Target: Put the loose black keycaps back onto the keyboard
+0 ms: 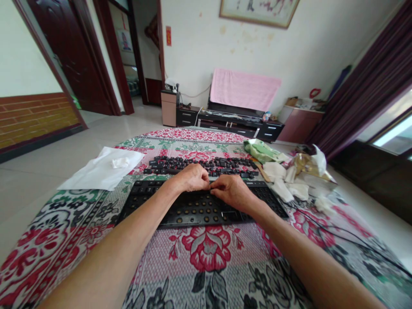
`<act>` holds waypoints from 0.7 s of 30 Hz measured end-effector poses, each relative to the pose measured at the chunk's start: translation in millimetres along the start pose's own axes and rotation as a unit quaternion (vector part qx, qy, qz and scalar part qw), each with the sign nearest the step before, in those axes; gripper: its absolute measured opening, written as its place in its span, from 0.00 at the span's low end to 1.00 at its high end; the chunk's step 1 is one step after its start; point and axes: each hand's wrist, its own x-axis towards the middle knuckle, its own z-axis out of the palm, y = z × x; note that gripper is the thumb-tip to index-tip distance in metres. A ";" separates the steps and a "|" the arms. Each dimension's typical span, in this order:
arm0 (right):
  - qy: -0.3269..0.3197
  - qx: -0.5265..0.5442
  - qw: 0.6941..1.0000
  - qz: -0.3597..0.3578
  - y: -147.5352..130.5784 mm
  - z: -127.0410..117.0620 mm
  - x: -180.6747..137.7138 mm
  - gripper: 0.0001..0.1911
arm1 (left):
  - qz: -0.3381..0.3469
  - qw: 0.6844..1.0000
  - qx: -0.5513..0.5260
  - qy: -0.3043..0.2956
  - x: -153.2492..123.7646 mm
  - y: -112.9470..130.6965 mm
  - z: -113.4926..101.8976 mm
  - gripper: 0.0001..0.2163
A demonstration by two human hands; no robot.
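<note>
A black keyboard (196, 219) lies on the table, and many of its key positions are bare, showing rows of small round mounts. Some keys still sit at its left end. My left hand (194, 177) and my right hand (232, 192) meet over the top edge of the keyboard near its middle, fingertips pinched and almost touching. Whatever is between the fingers is hidden or too small to name. Just behind the keyboard, loose black keycaps (222, 163) are spread in rough rows.
A white paper sheet (93, 174) with a crumpled tissue (120, 162) lies left. On the right are a green packet (262, 150), a flat wooden stick (262, 171), used tissues (298, 190) and a black cable (341, 239). A patterned tablecloth (161, 266) covers the table.
</note>
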 end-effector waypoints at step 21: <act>0.004 0.035 0.999 -0.001 -0.8 -12.6 2.6 0.12 | -0.011 0.999 0.048 0.004 2.3 3.9 2.9 0.09</act>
